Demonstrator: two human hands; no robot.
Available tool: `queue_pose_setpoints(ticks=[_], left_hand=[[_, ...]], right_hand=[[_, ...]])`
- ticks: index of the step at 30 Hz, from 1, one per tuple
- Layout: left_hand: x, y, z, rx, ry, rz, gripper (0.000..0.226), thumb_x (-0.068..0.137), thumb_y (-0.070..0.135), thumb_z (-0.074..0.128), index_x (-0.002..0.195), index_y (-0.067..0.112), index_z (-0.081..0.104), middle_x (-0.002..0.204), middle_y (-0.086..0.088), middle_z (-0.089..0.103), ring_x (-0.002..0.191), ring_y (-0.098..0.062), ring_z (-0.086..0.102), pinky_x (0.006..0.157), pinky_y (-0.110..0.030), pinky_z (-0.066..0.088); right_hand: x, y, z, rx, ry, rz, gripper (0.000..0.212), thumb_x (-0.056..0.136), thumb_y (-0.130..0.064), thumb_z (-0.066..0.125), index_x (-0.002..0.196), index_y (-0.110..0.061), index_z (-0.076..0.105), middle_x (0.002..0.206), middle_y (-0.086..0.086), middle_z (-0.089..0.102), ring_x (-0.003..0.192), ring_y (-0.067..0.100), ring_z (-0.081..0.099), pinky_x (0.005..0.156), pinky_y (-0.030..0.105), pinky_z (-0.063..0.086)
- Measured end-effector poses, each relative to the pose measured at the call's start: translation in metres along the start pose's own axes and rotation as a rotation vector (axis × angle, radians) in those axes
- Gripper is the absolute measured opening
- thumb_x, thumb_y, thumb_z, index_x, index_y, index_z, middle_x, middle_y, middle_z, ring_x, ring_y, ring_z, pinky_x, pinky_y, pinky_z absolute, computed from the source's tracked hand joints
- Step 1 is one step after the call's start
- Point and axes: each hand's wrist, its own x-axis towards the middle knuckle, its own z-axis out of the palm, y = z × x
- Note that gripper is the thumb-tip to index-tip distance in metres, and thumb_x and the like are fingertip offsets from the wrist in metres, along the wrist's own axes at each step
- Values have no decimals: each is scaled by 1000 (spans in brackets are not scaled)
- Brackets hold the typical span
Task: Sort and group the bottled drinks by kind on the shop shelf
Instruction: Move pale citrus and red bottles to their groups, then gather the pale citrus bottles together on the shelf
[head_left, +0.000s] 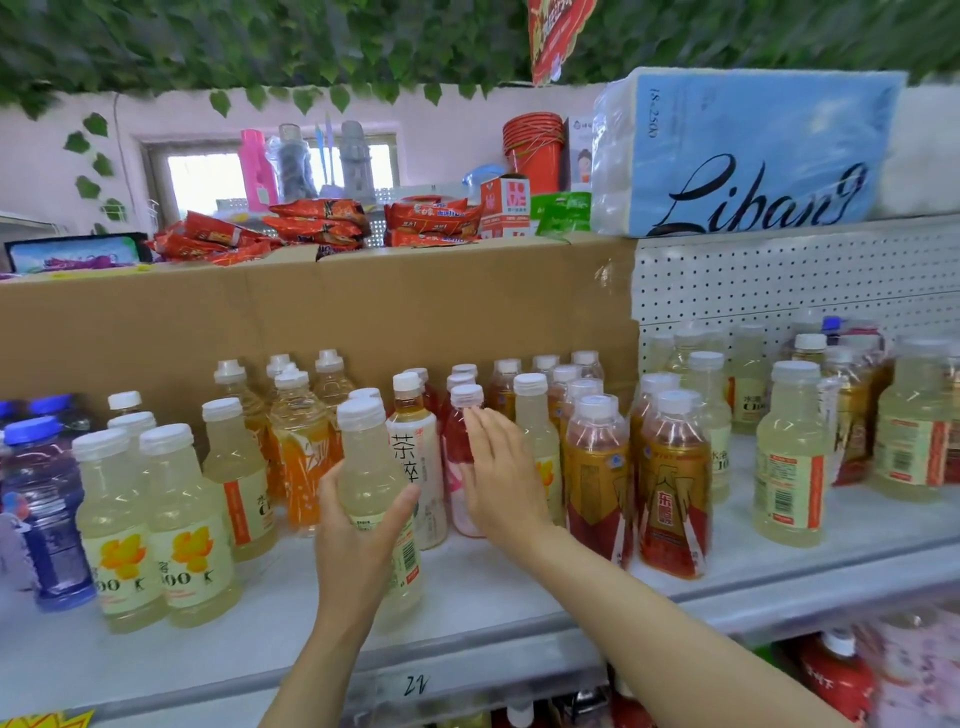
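A cardboard panel (363, 312) is standing along the back of the grey shop shelf (493, 613), and a blue pack of tissue rolls (748, 150) is lying on the shelf above, beside red snack packets (322, 223). On the shop shelf the bottled drinks are standing upright in mixed clusters: two pale yellow bottles with orange flower labels (156, 525) are sitting at the front left, just beside a purple drink with a blue cap (44, 509); two amber bottles with red and gold labels (639, 483) are standing at the front right, with further pale yellow bottles (789, 457) beyond them against the perforated back wall (779, 280). The left hand (358, 540) is gripping a pale yellow bottle (371, 467) around its middle, thumb on the right of the label and fingers curled behind, holding it upright near the front centre of the shelf, in front of a white-labelled tea bottle (418, 462). The right hand (498, 473) is reaching forward with fingers straight and slightly spread, holding nothing, its fingertips (475, 415) lying against the shoulder of a pink-red bottle (462, 457) just below that bottle's white cap (466, 396). The two hands are working close together, with the tea bottle standing between them.
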Motion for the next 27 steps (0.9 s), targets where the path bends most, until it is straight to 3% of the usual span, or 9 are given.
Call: queue_pose_setpoints(ticks=[3,6,12,17,21,23,25,26,27], left_hand=[[-3,1,9,-38,-8,-9,62,82,26,78,129,32,39,115,3,60,100,-9,60,76,-25,46],[-7,8,17,-82,-16,-9,54,85,27,75,126,32,41,112,7,62,96,-2,59,74,-25,45],[-24,34,26,-176,-111,-14,53,77,54,68,122,34,49,105,11,68,94,-2,67,76,-24,51],[-43,47,22,-302,-259,-34,59,86,51,58,138,24,48,119,4,70,111,-13,68,92,-32,55],[-51,50,15,-332,-326,-125,52,93,55,56,137,27,51,125,-1,68,116,-17,66,94,-33,56],[-54,50,9,-346,-399,-186,48,98,55,49,137,28,53,128,-1,67,118,-17,65,97,-35,55],[-48,45,0,-240,-483,-183,48,103,59,34,136,32,55,131,11,64,122,-4,60,102,-30,47],[-40,39,-8,-127,-434,-128,53,101,64,28,132,32,56,132,18,58,123,3,53,104,-26,40],[-27,29,-19,-2,-262,-71,57,97,69,30,130,31,56,132,21,52,126,3,47,106,-27,36]], right_hand=[[-8,5,-14,-37,28,-84,52,91,-26,42,133,0,57,131,13,62,124,26,56,113,36,37],[-18,1,-28,85,0,-66,46,97,-27,42,134,-4,57,128,9,63,121,22,56,111,34,42],[-40,-32,-62,506,-168,157,61,102,-53,26,148,-15,41,144,-2,50,134,5,40,114,22,31],[-51,-63,-74,731,-135,296,63,100,-54,30,154,-21,28,153,-12,37,141,-2,32,116,25,30],[-61,-71,-84,832,-163,333,70,93,-61,37,153,-32,18,147,-35,28,139,-12,27,111,12,27],[-66,-72,-88,849,-191,335,79,88,-58,51,154,-31,18,144,-36,32,137,-9,34,106,12,32],[-71,-72,-90,841,-203,336,85,85,-44,70,153,-27,22,142,-23,43,130,-2,46,100,14,41],[-74,-73,-91,835,-204,339,84,84,-34,76,150,-27,25,139,-18,47,124,-4,50,95,11,43],[-77,-74,-92,838,-199,350,81,84,-24,78,147,-28,28,134,-16,50,118,-7,52,89,8,44]])
